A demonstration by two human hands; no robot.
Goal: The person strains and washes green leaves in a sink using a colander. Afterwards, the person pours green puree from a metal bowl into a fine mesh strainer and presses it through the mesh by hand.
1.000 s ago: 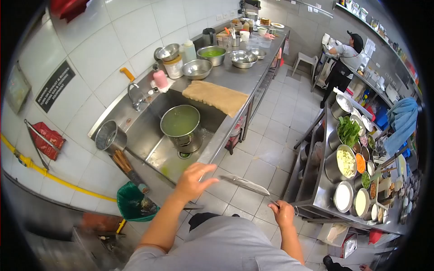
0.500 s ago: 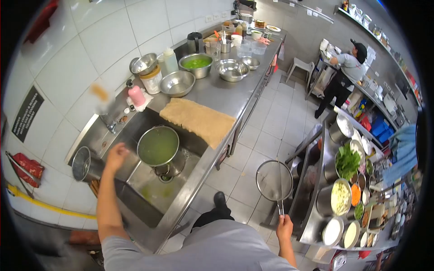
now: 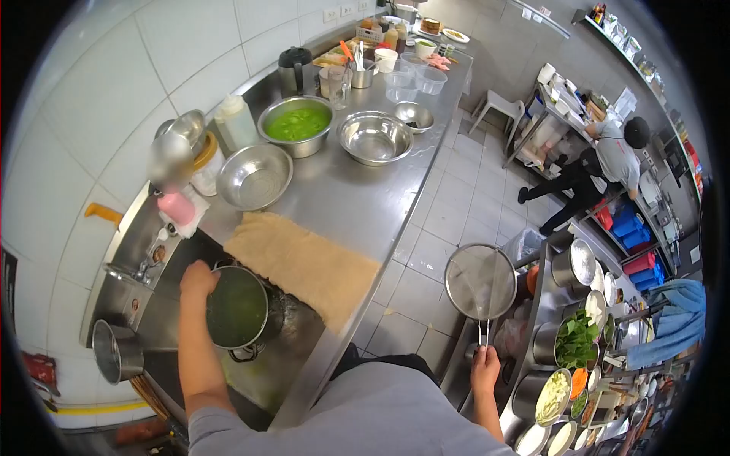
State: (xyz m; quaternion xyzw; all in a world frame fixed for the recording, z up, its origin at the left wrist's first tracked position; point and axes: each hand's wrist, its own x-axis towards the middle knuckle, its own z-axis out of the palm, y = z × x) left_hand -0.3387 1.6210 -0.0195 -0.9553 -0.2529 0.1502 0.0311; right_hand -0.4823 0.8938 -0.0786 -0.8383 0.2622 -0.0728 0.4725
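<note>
My left hand (image 3: 199, 280) is closed at the far rim of a metal pot (image 3: 268, 319), where its handle would be; the fingers are partly hidden. Dark green, cloudy liquid fills the pot, which stands in the sink (image 3: 296, 346). Off to the right, over the floor, my right hand (image 3: 485, 370) grips the handle of a round fine-mesh strainer (image 3: 480, 281). The mesh looks bare. A tan cloth (image 3: 304, 262) lies on the counter beside the sink.
Steel bowls (image 3: 255, 177) and a bowl of green leaves in water (image 3: 295, 125) stand on the counter. A faucet (image 3: 133, 272) juts over the sink. On my right is a table with food pots (image 3: 541, 399). A person (image 3: 608, 152) bends at the back shelves.
My left hand has moved from open air beside the sink onto the pot's rim. The strainer stays in my right hand. The person at the back has bent over, and my view has shifted.
</note>
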